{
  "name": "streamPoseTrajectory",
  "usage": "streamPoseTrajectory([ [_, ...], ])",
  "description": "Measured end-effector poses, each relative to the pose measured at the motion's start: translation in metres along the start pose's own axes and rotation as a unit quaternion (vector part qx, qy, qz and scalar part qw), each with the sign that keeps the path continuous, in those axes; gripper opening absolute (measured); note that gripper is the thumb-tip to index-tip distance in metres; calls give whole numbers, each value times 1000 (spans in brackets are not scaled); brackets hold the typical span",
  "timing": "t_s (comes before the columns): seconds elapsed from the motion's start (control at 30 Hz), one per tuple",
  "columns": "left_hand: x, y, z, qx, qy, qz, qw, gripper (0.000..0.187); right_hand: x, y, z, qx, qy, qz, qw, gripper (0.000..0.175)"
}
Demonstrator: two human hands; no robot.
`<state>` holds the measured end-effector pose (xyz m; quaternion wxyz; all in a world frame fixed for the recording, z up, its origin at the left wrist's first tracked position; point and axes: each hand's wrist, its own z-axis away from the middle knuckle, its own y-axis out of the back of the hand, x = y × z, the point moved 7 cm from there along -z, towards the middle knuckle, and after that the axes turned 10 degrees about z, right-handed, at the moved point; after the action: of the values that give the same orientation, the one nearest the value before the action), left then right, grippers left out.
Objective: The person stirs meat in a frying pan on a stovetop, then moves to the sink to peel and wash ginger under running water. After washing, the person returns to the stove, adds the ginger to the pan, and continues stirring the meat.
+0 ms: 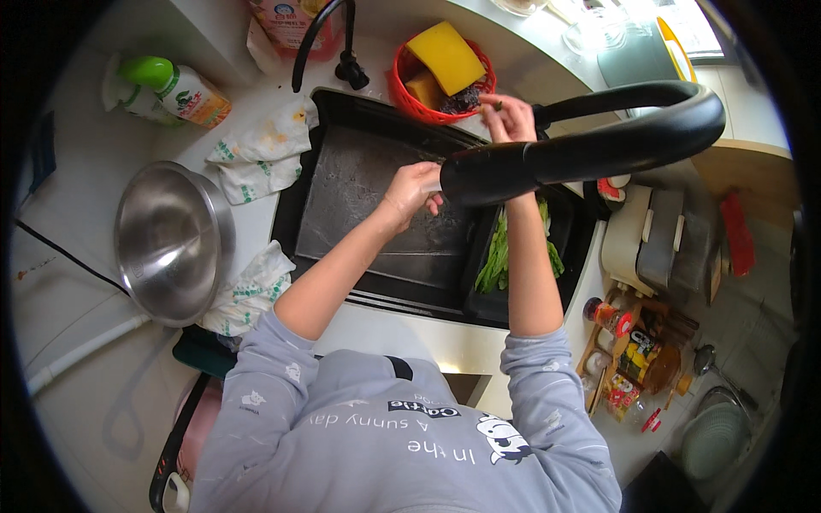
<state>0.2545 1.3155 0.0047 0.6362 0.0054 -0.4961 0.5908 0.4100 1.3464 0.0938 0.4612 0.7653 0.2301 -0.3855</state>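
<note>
My left hand (412, 191) is over the large basin of a black sink (378, 266), at the mouth of the black faucet (494, 172). Its fingers are partly curled, and the spout hides some of them. Beyond the spout, my right hand (513, 122) is raised beside a red plastic basket (410, 106). A small dark green bit shows at its blurred fingertips; whether they grip it is unclear. The basket contains a yellow sponge (447, 58) and a dark scouring pad (463, 100). Under my right forearm, green leafy vegetables (492, 256) lie in the sink's narrow right compartment.
On the left counter are a stainless steel bowl (170, 250), crumpled printed cloths (263, 157) and spray bottles (192, 96). A thin black tap (349, 64) stands behind the sink. At right are a cream and grey appliance (641, 237) and several seasoning jars (606, 316).
</note>
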Motion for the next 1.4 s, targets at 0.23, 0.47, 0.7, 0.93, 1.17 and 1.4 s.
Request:
streamPoseTrajectory([
  [0.23, -11, 19, 11, 40, 21, 65, 997, 41, 19, -8, -43, 12, -52, 46, 998, 19],
  [0.47, -37, 19, -5, 42, -84, 51, 994, 33, 29, -9, -49, 4, -26, 159, 987, 33],
  [0.7, -27, 17, 0, 9, 16, 108, 994, 41, 22, 14, 3, 87, -26, 117, 989, 46],
  [0.93, -27, 13, 3, -19, 2, 315, 949, 55, 24, -56, 129, -82, -179, -165, 967, 43],
  [1.17, -33, 33, 17, 31, -69, 372, 925, 40, 13, -106, 136, -148, -248, -319, 903, 33],
  [1.4, -30, 33, 18, 38, -117, 372, 920, 34, 21, -115, 131, -158, -304, -332, 879, 28],
])
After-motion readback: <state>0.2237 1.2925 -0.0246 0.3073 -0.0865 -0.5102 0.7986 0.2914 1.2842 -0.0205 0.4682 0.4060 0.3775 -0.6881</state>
